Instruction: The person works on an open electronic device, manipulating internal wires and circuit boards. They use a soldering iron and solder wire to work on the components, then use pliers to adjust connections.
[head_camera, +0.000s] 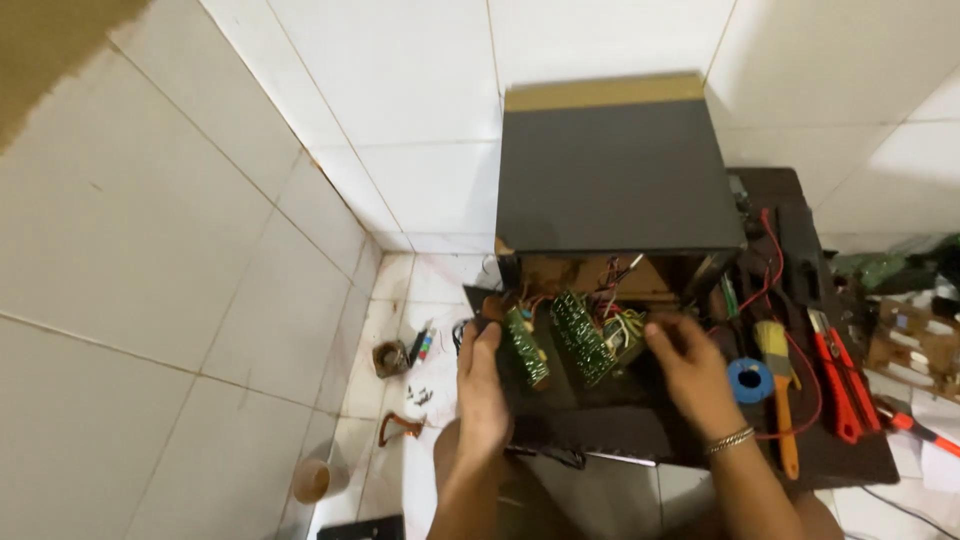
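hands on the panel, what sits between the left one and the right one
In the head view, two green circuit boards stand between the left hand and the right hand: one beside the left hand, a larger one mid-panel, with coloured wires toward the right hand.

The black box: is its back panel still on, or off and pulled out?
Off. The dark panel lies flat before the black box, green circuit boards standing on it, wires running into the open cavity.

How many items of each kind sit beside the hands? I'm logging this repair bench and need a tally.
Green circuit boards: 2 (the other is by the left hand)
Paintbrush: 1
Blue tape roll: 1, beside the right hand
Red-handled tool: 1
Dark speaker cabinet: 1
Total: 6
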